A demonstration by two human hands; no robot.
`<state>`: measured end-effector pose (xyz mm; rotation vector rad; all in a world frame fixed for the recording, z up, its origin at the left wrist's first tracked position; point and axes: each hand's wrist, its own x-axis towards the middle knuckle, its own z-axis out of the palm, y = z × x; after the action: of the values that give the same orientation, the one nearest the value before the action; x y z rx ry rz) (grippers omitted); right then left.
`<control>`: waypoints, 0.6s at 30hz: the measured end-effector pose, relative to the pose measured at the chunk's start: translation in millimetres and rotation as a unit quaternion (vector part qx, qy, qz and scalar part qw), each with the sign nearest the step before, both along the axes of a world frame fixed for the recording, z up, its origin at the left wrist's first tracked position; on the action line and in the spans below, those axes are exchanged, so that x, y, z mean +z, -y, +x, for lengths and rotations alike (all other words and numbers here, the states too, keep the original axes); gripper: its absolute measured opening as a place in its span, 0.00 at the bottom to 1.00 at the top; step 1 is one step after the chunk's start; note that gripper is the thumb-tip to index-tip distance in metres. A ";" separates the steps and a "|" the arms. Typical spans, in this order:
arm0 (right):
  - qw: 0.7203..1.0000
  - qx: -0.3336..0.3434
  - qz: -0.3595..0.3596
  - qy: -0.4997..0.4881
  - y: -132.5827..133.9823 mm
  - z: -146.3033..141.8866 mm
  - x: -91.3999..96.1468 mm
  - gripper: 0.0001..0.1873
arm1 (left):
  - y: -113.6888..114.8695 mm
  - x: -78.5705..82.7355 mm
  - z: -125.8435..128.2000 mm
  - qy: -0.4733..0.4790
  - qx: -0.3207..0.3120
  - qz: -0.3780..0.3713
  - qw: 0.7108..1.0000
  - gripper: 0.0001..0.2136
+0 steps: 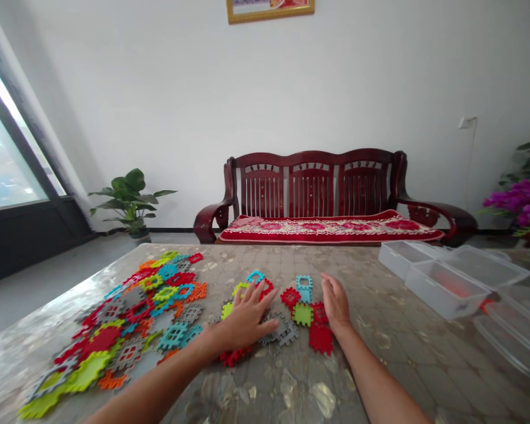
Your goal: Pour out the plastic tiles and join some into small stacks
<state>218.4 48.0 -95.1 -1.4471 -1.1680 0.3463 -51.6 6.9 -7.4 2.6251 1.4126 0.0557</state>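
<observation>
My left hand [246, 315] lies flat with fingers spread on a small cluster of plastic interlocking tiles, over grey tiles [282, 331] and beside a yellow-green one [227, 310]. My right hand [335, 301] rests on the table with fingers stretched out, its edge against a red tile [320, 338] and next to a green tile [302, 314]. A light blue tile [304, 283] and a red tile [290, 296] lie between the hands. Neither hand holds anything.
A big heap of coloured tiles [128, 321] spreads over the left of the marbled table [380, 353]. Clear plastic boxes [444, 282] and lids stand at the right. Beyond the table are a dark wooden bench [318, 200], a potted plant [130, 200] and purple flowers [523, 203].
</observation>
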 end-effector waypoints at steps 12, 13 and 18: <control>0.975 0.013 -0.116 0.188 8.7 -11.6 12.1 0.26 | 25.1 -31.2 -40.2 -0.002 0.118 0.063 0.991 0.34; 0.972 0.014 -0.127 0.199 9.8 -11.8 13.3 0.25 | 19.8 -29.0 -29.6 0.008 0.109 0.071 0.992 0.33; 0.964 0.013 -0.135 0.227 11.3 -12.4 15.7 0.23 | -7.5 -22.1 17.0 0.041 0.054 0.077 0.995 0.26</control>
<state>206.0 36.8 -79.4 -1.8120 -1.5527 0.1989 -34.6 14.4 -29.6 2.6287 1.5781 0.2937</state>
